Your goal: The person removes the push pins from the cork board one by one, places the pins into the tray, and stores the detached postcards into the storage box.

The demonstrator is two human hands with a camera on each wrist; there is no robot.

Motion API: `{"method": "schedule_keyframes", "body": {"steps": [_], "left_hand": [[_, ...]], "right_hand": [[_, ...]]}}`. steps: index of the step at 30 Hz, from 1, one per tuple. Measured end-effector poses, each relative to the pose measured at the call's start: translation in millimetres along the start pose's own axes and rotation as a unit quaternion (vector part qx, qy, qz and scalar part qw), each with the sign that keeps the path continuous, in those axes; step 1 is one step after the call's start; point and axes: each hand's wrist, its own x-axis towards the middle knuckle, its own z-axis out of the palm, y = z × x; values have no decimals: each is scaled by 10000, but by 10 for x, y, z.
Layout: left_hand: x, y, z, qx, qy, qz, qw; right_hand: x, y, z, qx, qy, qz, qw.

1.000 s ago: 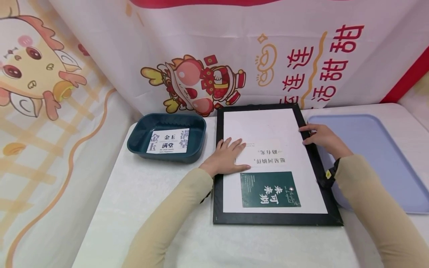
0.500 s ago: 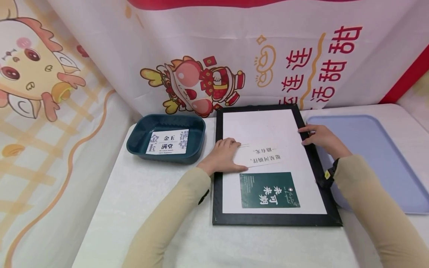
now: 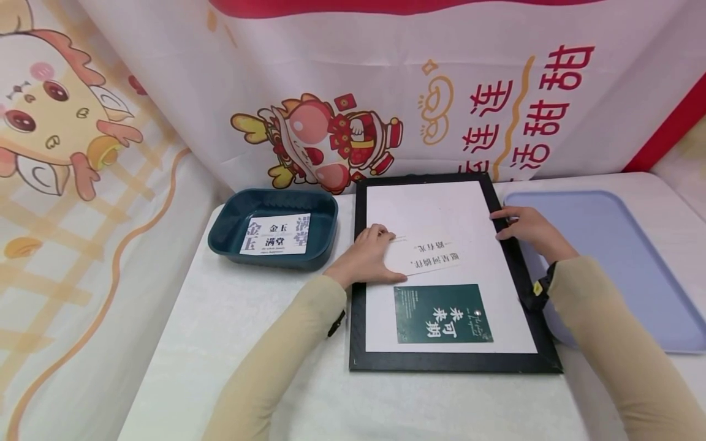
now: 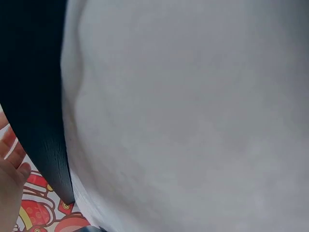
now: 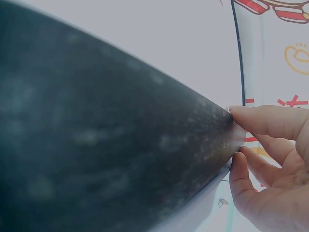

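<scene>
A black picture frame with a white backing lies flat on the table. My left hand reaches over its left bar, thumb and bent fingers pinching the left end of a white card with dark writing. The card sits slightly turned. Below it on the backing lies a dark green card with white writing. My right hand grips the frame's right bar; in the right wrist view its thumb and fingers hold the edge from both sides. The left wrist view catches part of the left hand past the frame's black bar.
Left of the frame stands a dark teal basin with a printed white card inside. A light blue tray lies at the right, beneath my right forearm. Behind the table hangs a printed cloth.
My left fingers have gone from lying spread flat to bent, taking hold of the white card. It has turned a little and shifted slightly left. The right hand keeps its place.
</scene>
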Motion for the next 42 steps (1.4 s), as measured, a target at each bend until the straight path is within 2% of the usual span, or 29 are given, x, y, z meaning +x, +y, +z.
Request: {"method": "schedule_keyframes", "body": {"steps": [4,8,12,17,22,28,31,35,42], "left_hand": [[-23,9,-31,410,-23,132,9991],[-62,19,-100,1129,-81,301,9931],[-94,36,-198,1484,-77,403,9881],[-130,47,-352,1546,-32,395,9872],[-187,32,-523,1426,41,228,9895],[-241,-66,-712,1251,338,95,9915],[-269,-137,-802,1156,520,-32,9919],[-311,-261,-900,1131,592,-300,9914],[-430,-581,-1007,1222,649,-740,9876]], "right_hand": [[-12,-3,0,37,-4,-5,10000],[-23,-6,-1,31,-28,-67,10000],[-34,-4,-8,65,-50,-106,9999],[-47,-16,-10,121,-68,-56,9999],[-52,-19,-10,125,-75,-33,9999],[-53,-14,-12,98,-68,-44,9999],[-45,-12,-14,92,-43,-34,9999],[-36,-6,-14,74,-10,-40,10000],[-28,0,-1,-97,61,-142,9998]]}}
